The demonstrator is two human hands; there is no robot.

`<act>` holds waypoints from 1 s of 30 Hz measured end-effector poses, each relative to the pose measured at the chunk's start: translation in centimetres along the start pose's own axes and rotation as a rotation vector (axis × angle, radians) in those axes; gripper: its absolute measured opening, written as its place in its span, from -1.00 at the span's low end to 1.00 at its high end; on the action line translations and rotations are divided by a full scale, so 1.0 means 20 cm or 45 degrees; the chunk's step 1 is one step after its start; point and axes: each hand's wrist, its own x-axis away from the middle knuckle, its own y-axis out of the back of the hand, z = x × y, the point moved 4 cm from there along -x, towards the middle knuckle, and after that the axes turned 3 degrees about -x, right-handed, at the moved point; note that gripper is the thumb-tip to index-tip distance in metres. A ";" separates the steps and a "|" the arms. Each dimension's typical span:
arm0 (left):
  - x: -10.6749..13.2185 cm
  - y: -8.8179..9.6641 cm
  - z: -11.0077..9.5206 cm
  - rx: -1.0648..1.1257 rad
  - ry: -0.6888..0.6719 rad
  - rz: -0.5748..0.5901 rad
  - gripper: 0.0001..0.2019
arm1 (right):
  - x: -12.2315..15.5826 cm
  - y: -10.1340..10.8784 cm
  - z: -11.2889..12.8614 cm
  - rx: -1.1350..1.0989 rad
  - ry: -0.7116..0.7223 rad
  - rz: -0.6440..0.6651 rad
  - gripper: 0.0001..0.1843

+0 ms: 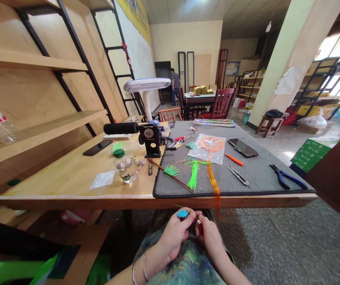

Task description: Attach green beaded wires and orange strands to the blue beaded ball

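Blue piece [183,213], 1: in the left hand [174,233], over the lap, just short of the front edge of the wooden table [69,202]. Open room: a narrow gap between fingers and edge; floor [265,237] extending beyond the right forearm. Gray mat [265,174], 1, black-bordered, reaching the front edge. Hands, 2: close together, wrists low; left thumb and fingers pinching the blue piece, 2 silver bangles [144,265] on its wrist; right hand [210,233] pinching a small red-and-silver item [199,222], details too small to tell. Orange strands [213,182], 1 bundle: hanging over the edge near the right hand, in the way there. Beyond the hands: green strands [193,176] and a brown stick [184,184]. Rightward on the mat: snips [237,175], 1; blue-handled pliers [277,171], 1 pair. Leftward: green-lidded jar [127,170], 1; black device [152,140], 1.
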 end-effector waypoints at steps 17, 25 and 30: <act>0.00 0.00 0.00 0.004 0.008 -0.004 -0.57 | 0.00 0.01 0.01 0.017 -0.005 -0.004 -0.41; 0.00 0.00 0.00 -0.004 0.000 0.002 -0.56 | 0.00 0.01 0.01 0.022 0.042 0.005 -0.36; -0.01 0.00 0.02 -0.011 -0.009 0.016 -0.58 | 0.00 0.01 0.02 0.026 0.042 0.011 -0.38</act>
